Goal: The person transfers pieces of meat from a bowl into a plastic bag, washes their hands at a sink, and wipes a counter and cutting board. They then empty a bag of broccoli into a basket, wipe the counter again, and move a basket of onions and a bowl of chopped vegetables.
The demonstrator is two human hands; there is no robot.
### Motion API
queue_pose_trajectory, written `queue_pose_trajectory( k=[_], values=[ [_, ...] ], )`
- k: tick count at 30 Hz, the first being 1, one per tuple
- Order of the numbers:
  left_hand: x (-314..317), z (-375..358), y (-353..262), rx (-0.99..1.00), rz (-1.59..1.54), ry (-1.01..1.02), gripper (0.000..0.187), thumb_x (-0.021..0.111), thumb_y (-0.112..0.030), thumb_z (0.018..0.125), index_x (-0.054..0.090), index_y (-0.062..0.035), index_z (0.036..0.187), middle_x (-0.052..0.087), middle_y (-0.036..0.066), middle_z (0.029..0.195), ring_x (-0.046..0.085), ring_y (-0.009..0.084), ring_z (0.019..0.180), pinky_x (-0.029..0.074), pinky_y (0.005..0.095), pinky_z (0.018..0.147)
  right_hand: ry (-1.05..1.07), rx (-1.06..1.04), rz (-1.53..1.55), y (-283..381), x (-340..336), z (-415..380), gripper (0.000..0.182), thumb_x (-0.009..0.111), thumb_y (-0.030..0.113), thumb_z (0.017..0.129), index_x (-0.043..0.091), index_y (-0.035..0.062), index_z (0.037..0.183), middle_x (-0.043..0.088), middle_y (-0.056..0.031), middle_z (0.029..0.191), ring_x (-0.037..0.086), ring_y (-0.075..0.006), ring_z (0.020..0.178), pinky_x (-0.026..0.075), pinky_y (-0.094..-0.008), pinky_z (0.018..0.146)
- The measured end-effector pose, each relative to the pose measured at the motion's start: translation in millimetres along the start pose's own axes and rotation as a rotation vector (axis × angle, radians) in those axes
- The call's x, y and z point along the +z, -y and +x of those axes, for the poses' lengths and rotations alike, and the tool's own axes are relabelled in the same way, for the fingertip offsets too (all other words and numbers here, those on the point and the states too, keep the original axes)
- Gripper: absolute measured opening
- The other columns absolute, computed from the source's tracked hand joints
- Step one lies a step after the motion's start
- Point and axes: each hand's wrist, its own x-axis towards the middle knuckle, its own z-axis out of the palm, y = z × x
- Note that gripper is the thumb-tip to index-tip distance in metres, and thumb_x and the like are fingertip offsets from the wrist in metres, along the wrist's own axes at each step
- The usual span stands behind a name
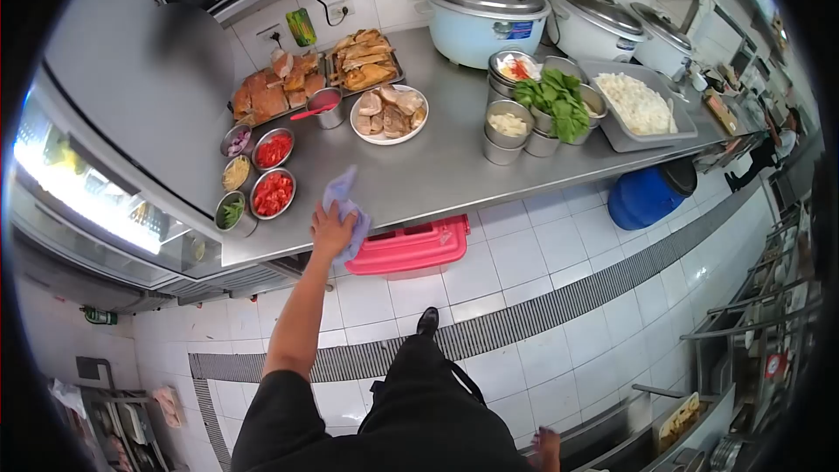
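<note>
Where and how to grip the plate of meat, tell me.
Take the plate by its rim, from the front right: it stands out around the heaped meat, while the cup crowds its left and the tray its back. The left hand should probably drop its cloth first, so both hands can lift.

Bright, cool white light fills the room fairly evenly, blowing out to glare inside the glass-fronted fridge, laying a soft sheen on the steel counter and leaving small hot spots on the floor tiles. Faint shadow gathers beneath the counter's front edge, and a soft dark smudge blurs the grey panel at upper left. Wide-lens distortion bends straight lines toward the black, rounded borders, where detail at far right turns small and mushy while the middle reads fairly sharp
</note>
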Motion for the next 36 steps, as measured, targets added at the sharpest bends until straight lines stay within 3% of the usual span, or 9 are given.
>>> queue_pose_trajectory(
  k=[2, 5, 11, 18, 26, 30, 32, 33, 36],
  values=[
    [43, 37, 0, -0.029, 0.044, -0.040, 0.063, 0.043, -0.044, 0.093, 0.039, -0.0010, 0.139, 0.035, 0.022, 0.144, 0.032, 0.0394, 0.133, 0.025, 0.0500, 0.110, -0.098, 0.267, 0.110, -3, 10, -41, 0.020, 0.053, 0.028, 0.091, 0.057, 0.0093, 0.085, 0.052, -0.0024, 0.062, 0.052, -0.0131, 0.053, 0.039, -0.0275, 0.043],
    [76, 73, -59, -0.064, 0.048, -0.095, 0.061, 0.041, -0.040, 0.094, 0.038, -0.0003, 0.140, 0.029, 0.023, 0.148, 0.026, 0.0393, 0.137, 0.019, 0.0502, 0.113, -0.056, 0.323, 0.316, 16, 43, -66, 0.020, 0.053, 0.028, 0.092, 0.056, 0.0093, 0.087, 0.052, -0.0025, 0.065, 0.052, -0.0127, 0.054, 0.039, -0.0271, 0.043],
    [98, 127, -204, 0.693, -0.202, -0.043, 0.049, 0.047, -0.027, 0.092, 0.046, 0.0001, 0.132, 0.040, 0.023, 0.140, 0.037, 0.0375, 0.131, 0.026, 0.0519, 0.109, 0.052, -0.044, 0.057, 147, 134, -86, 0.036, 0.057, 0.034, 0.092, 0.058, 0.0033, 0.109, 0.064, -0.0071, 0.089, 0.062, -0.0164, 0.068, 0.047, -0.0276, 0.057],
    [131, 188, -285, 0.882, -0.303, -0.042, 0.038, 0.050, -0.022, 0.090, 0.057, -0.0084, 0.125, 0.052, 0.009, 0.133, 0.043, 0.0333, 0.127, 0.027, 0.0526, 0.109, -0.059, -0.251, 0.081, 244, 167, -131, 0.041, 0.057, 0.031, 0.092, 0.057, 0.0001, 0.119, 0.066, -0.0079, 0.098, 0.065, -0.0174, 0.082, 0.050, -0.0298, 0.072],
    [130, 71, -215, 0.953, -0.332, -0.169, 0.045, 0.064, -0.042, 0.083, 0.062, -0.0049, 0.109, 0.060, 0.014, 0.113, 0.051, 0.0320, 0.112, 0.030, 0.0492, 0.101, -0.210, 0.001, 0.165, 68, 158, -126, 0.041, 0.059, 0.035, 0.089, 0.063, 0.0010, 0.111, 0.068, -0.0091, 0.090, 0.064, -0.0162, 0.072, 0.050, -0.0291, 0.060],
    [63, -15, -217, 0.957, -0.184, 0.347, 0.038, 0.067, -0.035, 0.082, 0.064, -0.0003, 0.097, 0.065, 0.019, 0.094, 0.060, 0.0374, 0.090, 0.042, 0.0458, 0.085, -0.306, 0.063, 0.338, -17, 167, -157, 0.040, 0.060, 0.038, 0.088, 0.064, 0.0065, 0.111, 0.066, -0.0053, 0.091, 0.064, -0.0145, 0.071, 0.049, -0.0278, 0.056],
    [81, -73, -205, 0.913, -0.481, 0.535, 0.041, 0.068, -0.035, 0.081, 0.065, 0.0024, 0.097, 0.066, 0.021, 0.088, 0.062, 0.0400, 0.084, 0.046, 0.0479, 0.079, -0.337, 0.081, 0.425, -50, 172, -177, 0.038, 0.059, 0.038, 0.090, 0.063, 0.0072, 0.111, 0.066, -0.0041, 0.094, 0.063, -0.0135, 0.073, 0.050, -0.0269, 0.059],
    [162, -78, -184, 1.021, -0.298, 0.413, 0.043, 0.068, -0.036, 0.080, 0.066, 0.0030, 0.098, 0.067, 0.023, 0.087, 0.064, 0.0392, 0.081, 0.048, 0.0483, 0.073, -0.353, 0.088, 0.504, -67, 178, -186, 0.038, 0.059, 0.038, 0.090, 0.063, 0.0077, 0.112, 0.066, -0.0037, 0.095, 0.063, -0.0131, 0.074, 0.050, -0.0274, 0.060],
    [86, -230, -199, 0.942, -0.335, 0.897, 0.037, 0.061, -0.034, 0.086, 0.069, 0.0007, 0.095, 0.067, 0.016, 0.073, 0.063, 0.0252, 0.064, 0.049, 0.0401, 0.061, -0.353, 0.118, 0.682, -118, 195, -214, 0.041, 0.058, 0.041, 0.090, 0.061, 0.0091, 0.115, 0.065, -0.0033, 0.097, 0.063, -0.0129, 0.077, 0.050, -0.0284, 0.064]
  ],
)
